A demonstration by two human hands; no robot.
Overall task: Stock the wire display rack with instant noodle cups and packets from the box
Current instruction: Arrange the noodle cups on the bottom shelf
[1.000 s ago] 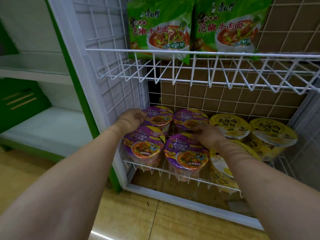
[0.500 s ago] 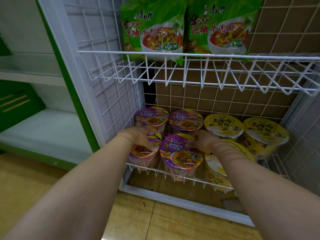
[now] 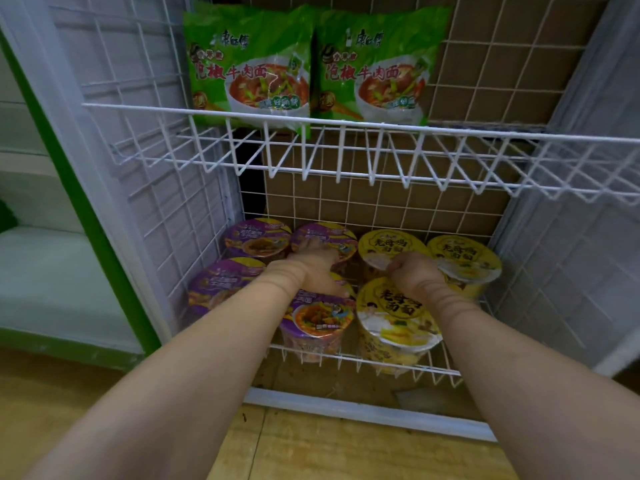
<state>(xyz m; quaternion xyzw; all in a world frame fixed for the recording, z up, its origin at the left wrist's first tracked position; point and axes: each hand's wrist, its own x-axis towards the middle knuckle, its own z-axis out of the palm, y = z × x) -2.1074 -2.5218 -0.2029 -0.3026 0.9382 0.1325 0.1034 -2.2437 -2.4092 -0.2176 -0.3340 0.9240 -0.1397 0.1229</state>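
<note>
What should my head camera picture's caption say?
Two hands straighten noodle cups on the rack's bottom shelf.

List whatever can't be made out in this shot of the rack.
- Left hand: the head view shows its back, fingers hidden; grip unclear.
- Right hand: fingers curl out of sight between the yellow cups; grip unclear.
- Back purple cup: lid partly covered by the left hand.
- Supply box: outside the frame.
- Green packets: small print blurred.

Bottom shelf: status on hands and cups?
Left hand on purple cups, right hand on yellow cups. Eight cups shelved. Nothing blocking.
</note>
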